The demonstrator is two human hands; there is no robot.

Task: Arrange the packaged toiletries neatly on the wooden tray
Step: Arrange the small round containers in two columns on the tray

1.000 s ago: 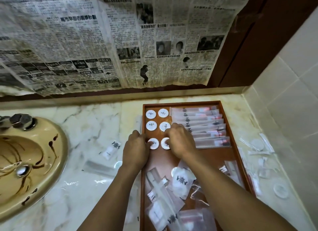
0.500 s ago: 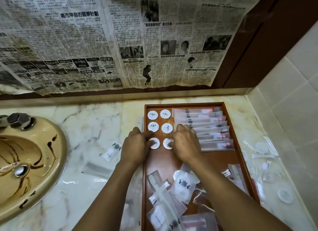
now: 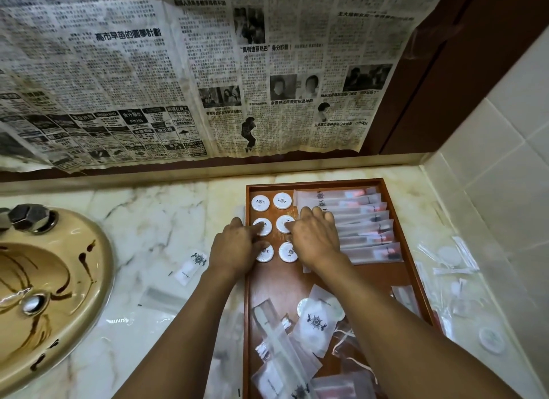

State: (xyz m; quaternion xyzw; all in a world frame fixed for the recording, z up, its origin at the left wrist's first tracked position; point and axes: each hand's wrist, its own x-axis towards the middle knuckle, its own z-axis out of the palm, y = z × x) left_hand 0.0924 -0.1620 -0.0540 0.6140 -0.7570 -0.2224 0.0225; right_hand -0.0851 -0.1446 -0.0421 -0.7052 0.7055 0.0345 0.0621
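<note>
– Room on the wooden tray (image 3: pixel 315 182), where is it?
– A bare band of wood runs across the middle, just below the hands. It lies between the ordered rows at the top and the loose packets (image 3: pixel 315 321) heaped toward the bottom of the frame. The tray sits on the marble counter (image 3: pixel 163 220). A strip of counter parts its right rim from the tiled wall (image 3: pixel 505 161).
– And the hands?
– Both lie over the six round white soaps (image 3: pixel 282 200), two columns of three in the tray's upper left corner. The left hand (image 3: pixel 234 250) crosses the left rim, forefinger stretched onto the middle-left soap, thumb at the lower-left one. The right hand (image 3: pixel 318 238) rests flat with its fingers spread. Its thumb side touches the middle-right soap, and its other fingers lie over the long sachets (image 3: pixel 368 220) overlapping in a stack at the upper right.
– What crowds the edges?
– Clear wrappers (image 3: pixel 451 256) litter the counter right of the tray. A small printed sachet (image 3: pixel 193 263) and a clear strip (image 3: pixel 160 297) lie to its left. The sink (image 3: pixel 44 280) fills the lower left, and newspaper (image 3: pixel 208 72) hangs across the top.
– Anything unclear?
– The forearms cover part of the heap, the frame cuts off the tray's near rim, and the print on the packets is too small to read.
</note>
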